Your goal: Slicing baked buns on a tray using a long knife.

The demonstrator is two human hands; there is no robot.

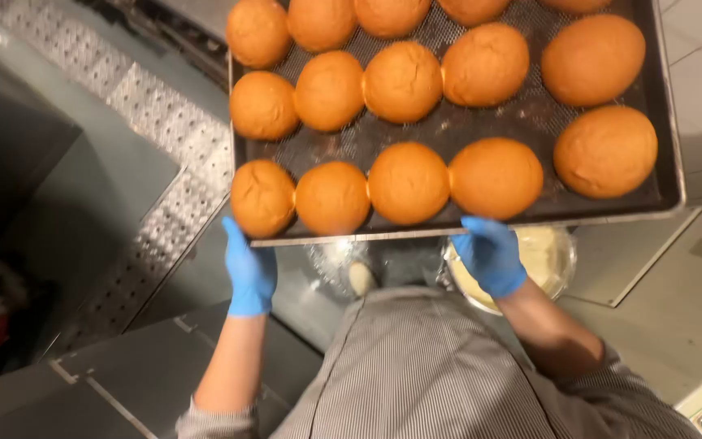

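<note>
Gripping tray of buns, left hand and right hand, fingers clamped underneath, hidden; farthest buns cut off.

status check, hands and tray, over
Left hand and right hand, both in blue gloves, grip near edge of tray. Tray held level, full of browned buns. Bowl below it; nothing blocking.

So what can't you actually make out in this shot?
Head view only:
- Far end of the baking tray and its top row of buns: cut off by the upper edge.
- Pale bowl below: mostly hidden by the tray and right hand.
- Left hand fingertips: hidden under the tray.
</note>
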